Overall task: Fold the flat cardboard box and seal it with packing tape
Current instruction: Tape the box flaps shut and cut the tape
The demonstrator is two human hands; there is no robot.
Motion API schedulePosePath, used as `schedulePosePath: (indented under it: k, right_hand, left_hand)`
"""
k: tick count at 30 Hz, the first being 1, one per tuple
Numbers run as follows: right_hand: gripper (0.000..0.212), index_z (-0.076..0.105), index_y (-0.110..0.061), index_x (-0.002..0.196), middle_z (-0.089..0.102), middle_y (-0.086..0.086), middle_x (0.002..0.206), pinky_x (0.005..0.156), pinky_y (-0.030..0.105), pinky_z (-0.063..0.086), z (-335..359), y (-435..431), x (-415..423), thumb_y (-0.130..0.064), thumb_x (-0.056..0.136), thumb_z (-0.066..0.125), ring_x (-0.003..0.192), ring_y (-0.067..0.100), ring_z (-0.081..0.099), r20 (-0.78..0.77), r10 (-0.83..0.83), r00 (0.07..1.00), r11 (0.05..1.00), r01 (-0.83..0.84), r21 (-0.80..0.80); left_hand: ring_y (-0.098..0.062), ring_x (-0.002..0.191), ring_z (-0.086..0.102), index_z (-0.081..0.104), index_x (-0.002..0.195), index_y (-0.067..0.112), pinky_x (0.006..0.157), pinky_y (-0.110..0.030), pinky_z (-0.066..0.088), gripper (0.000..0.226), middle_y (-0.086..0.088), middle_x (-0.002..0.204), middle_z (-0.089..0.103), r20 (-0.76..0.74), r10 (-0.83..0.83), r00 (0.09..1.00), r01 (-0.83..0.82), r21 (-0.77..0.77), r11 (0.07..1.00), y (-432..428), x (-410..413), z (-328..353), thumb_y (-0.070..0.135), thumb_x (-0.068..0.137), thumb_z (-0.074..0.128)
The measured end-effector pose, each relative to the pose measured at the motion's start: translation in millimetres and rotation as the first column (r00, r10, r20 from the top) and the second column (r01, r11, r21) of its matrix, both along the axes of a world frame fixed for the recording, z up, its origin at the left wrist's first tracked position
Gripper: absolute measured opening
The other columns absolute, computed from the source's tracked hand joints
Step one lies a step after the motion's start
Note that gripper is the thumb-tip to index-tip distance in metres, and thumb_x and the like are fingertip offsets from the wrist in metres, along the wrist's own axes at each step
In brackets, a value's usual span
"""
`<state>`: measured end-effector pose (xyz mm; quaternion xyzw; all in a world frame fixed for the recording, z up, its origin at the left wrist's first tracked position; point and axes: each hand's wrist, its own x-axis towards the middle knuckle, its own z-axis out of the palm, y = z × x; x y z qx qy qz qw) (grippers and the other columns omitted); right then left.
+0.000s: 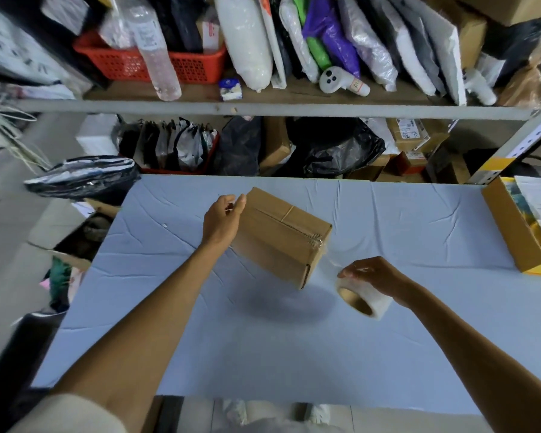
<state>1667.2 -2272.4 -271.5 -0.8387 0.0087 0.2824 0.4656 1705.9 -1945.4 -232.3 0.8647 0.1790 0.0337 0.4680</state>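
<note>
Left hand [224, 220] holds up the brown box [281, 239]; right hand [375, 275] grips the tape roll [377, 303] just right of it.

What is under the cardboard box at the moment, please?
Only its shadow on the blue cloth; the cardboard box is held up, tilted, by the left hand. Its underside is hidden.

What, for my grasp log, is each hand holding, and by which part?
The left hand holds the cardboard box by its far left end; the right hand grips the tape roll over its outer rim.
</note>
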Motion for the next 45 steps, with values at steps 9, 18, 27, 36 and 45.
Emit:
schedulePosePath:
  k: [9, 18, 27, 36, 45]
  right_hand:
    - [0.011, 0.079, -0.021, 0.088, 0.074, -0.008, 0.099, 0.076, 0.019, 0.040, -4, 6, 0, -0.024, 0.089, 0.068, 0.096, 0.010, 0.062, -0.025, -0.035, 0.999, 0.997, 0.034, -0.070]
    - [0.012, 0.079, -0.022, 0.090, 0.074, -0.003, 0.103, 0.079, 0.023, 0.041, 5, 2, -5, -0.027, 0.088, 0.068, 0.104, 0.019, 0.062, -0.019, -0.038, 0.999, 0.994, 0.035, -0.108]
    - [0.010, 0.078, -0.019, 0.089, 0.075, -0.002, 0.102, 0.086, 0.024, 0.040, 6, 2, -11, -0.023, 0.088, 0.068, 0.105, 0.018, 0.063, -0.013, -0.030, 0.999, 0.996, 0.028, -0.087]
    - [0.011, 0.078, -0.030, 0.082, 0.074, -0.003, 0.103, 0.091, 0.031, 0.043, 9, 10, -10, -0.029, 0.087, 0.069, 0.108, 0.022, 0.062, -0.014, -0.016, 1.000, 0.995, 0.014, -0.097]
    - [0.018, 0.077, -0.029, 0.076, 0.074, 0.003, 0.100, 0.100, 0.039, 0.046, 22, 4, -11, -0.019, 0.088, 0.068, 0.102, 0.025, 0.064, 0.055, -0.024, 0.998, 0.998, 0.027, -0.050]
  left_hand:
    - [-0.035, 0.108, 0.059, 0.061, 0.113, 0.009, 0.091, -0.039, 0.050, 0.030, -0.017, 0.120, 0.061, -0.226, 0.233, 0.946, -0.189, 0.200, 0.961, 72, -62, -84, 0.002, 0.084, 0.060]
    - [-0.048, 0.118, 0.038, 0.040, 0.125, -0.008, 0.099, -0.050, 0.036, 0.047, -0.031, 0.129, 0.038, -0.444, 0.229, 0.866, -0.019, 0.429, 0.903, 61, -98, -135, 0.009, 0.087, 0.063]
    - [-0.048, 0.108, 0.052, 0.052, 0.112, -0.005, 0.092, -0.048, 0.042, 0.030, -0.032, 0.115, 0.055, -0.417, 0.191, 0.889, -0.039, 0.346, 0.937, 56, -107, -150, 0.007, 0.086, 0.060]
    - [-0.027, 0.068, 0.055, 0.047, 0.079, 0.012, 0.053, -0.029, 0.039, 0.012, -0.011, 0.082, 0.061, -0.356, -0.084, 0.931, 0.105, 0.038, 0.994, 13, -124, -98, 0.007, 0.090, 0.047]
    - [-0.006, 0.064, 0.059, 0.068, 0.075, 0.018, 0.053, -0.011, 0.043, 0.014, 0.008, 0.068, 0.066, 0.224, -0.322, 0.920, 0.335, -0.021, 0.942, -74, -99, 28, 0.029, 0.081, 0.072]
